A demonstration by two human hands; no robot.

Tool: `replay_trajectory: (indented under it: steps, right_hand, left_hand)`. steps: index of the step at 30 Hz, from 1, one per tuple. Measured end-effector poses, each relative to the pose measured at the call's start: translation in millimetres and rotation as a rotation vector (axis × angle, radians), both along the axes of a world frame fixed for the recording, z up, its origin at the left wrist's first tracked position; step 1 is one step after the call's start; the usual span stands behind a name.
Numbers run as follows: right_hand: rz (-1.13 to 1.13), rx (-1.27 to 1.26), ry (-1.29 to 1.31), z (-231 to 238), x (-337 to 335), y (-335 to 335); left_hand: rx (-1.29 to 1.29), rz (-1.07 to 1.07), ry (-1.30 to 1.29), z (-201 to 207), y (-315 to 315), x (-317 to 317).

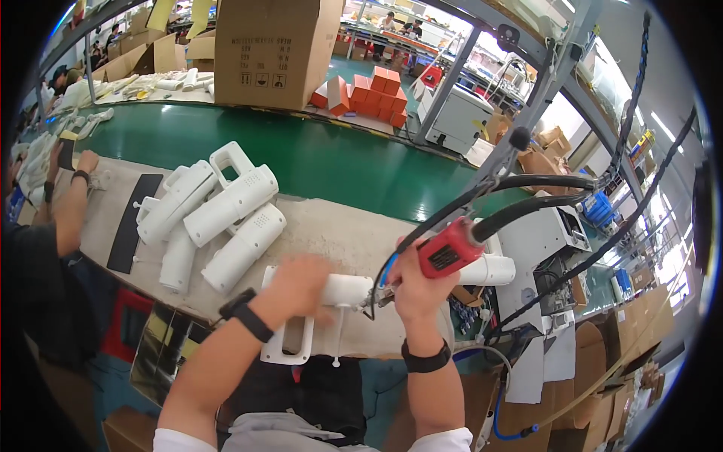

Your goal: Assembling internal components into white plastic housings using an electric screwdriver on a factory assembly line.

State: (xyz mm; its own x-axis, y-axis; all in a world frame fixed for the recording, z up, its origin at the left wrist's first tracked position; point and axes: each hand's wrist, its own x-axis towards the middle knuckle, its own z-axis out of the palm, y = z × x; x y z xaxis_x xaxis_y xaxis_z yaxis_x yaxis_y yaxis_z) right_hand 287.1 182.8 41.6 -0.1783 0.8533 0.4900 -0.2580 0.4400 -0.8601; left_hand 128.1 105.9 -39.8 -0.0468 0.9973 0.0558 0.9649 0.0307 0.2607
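In my right hand is a red power tool, held in closed fingers, with thick black cables running from its back end. The tool's front end sits by the end of a white plastic appliance housing. This housing lies on the bench in front of me, its loop handle toward my body and a thin white cord hanging over the edge. Over its left part is my left hand; motion smears the fingers, so their grip is unclear. Another white housing shows behind the red tool.
Several white housings are piled at the left of the cardboard-covered bench, beside a black strip. A green conveyor belt runs behind. Black cables hang at right. A co-worker's hand is at far left.
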Motion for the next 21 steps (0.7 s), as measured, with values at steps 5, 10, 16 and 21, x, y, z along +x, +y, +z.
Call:
replay_trajectory:
  steps: [5, 10, 16, 21]
  right_hand:
    - [0.051, -0.022, 0.26, 59, 2, -19]
    - [0.095, 0.047, 0.225, 66, -33, -17]
    - [0.087, 0.057, 0.145, 44, -58, -5]
    - [0.09, -0.069, 0.123, 33, -67, -1]
  left_hand:
    - [-0.172, 0.016, -0.028, 3, -19, -34]
    - [-0.161, 0.008, -0.088, 4, -4, -12]
    - [-0.174, 0.043, -0.15, -1, -2, -3]
    - [-0.185, 0.046, -0.152, -6, 0, -7]
